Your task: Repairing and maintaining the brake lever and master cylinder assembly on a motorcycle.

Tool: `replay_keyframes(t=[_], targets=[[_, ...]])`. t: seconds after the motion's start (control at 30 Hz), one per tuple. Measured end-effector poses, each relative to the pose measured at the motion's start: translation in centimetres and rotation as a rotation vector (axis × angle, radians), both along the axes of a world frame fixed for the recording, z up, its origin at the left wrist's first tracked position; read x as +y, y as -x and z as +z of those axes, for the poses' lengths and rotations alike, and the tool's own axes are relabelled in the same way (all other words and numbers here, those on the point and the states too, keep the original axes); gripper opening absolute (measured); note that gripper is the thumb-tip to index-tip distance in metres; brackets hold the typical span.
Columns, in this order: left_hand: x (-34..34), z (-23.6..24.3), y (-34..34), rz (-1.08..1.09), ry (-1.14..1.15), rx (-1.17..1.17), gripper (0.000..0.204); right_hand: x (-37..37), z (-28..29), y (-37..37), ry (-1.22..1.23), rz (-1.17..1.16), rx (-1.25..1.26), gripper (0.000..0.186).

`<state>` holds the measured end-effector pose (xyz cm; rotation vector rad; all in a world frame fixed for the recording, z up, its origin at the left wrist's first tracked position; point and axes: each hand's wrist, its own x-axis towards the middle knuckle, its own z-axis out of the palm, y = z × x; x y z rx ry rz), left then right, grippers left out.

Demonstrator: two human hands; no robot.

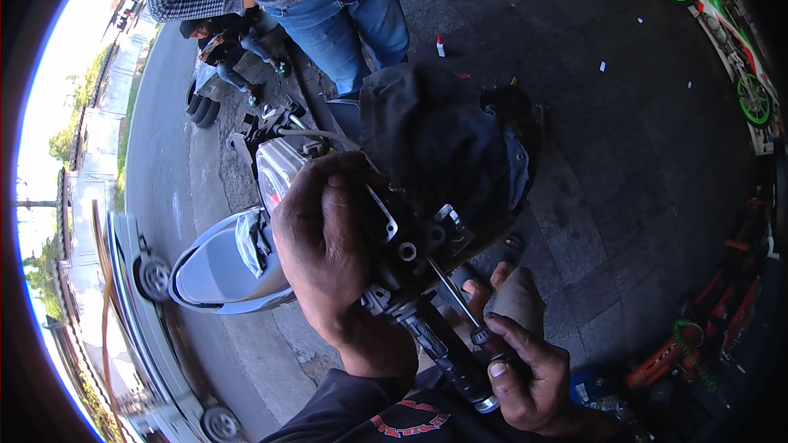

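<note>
My left hand (324,254) is curled over a clear-lensed motorbike lamp housing (279,160) and its dark bracket. My right hand (529,373) holds a screwdriver (460,299) by its dark red handle, the thin shaft reaching up to the dark metal assembly (408,254) beside my left hand. A black handlebar grip (439,349) runs diagonally below, just left of the screwdriver. Behind the assembly lies a dark cloth or bag (435,131), which hides what is under it.
A grey scooter seat or panel (213,275) lies left. A standing person (345,16) and a seated person (226,57) are ahead, near stacked tyres (203,105). A small bottle (441,47) sits on dark paving. Orange equipment (657,361) and a green-wheeled motorbike (722,33) line the right.
</note>
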<state>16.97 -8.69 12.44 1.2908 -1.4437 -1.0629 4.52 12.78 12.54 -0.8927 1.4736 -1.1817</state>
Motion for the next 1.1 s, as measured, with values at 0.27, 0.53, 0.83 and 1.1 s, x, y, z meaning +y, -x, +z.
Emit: replay_keyframes(t=[0.27,0.53,0.83,1.1], targets=[[-0.3,1.4,-0.1,-0.024,-0.01,-0.217,0.03,0.5,-0.2,0.1,0.173,0.02,0.108,0.047],[-0.3,1.2,-0.2,-0.015,-0.017,-0.18,0.031,0.2,-0.7,0.0,0.196,0.028,0.136,0.047],[0.3,-1.1,-0.2,0.046,0.041,-0.002,0.027,0.9,0.5,-0.1,-0.017,-0.015,0.08,0.044],[-1.5,-3.3,-1.7,-0.268,0.75,-0.282,0.028,0.2,-0.1,-0.6,-0.029,-0.103,0.015,0.044]])
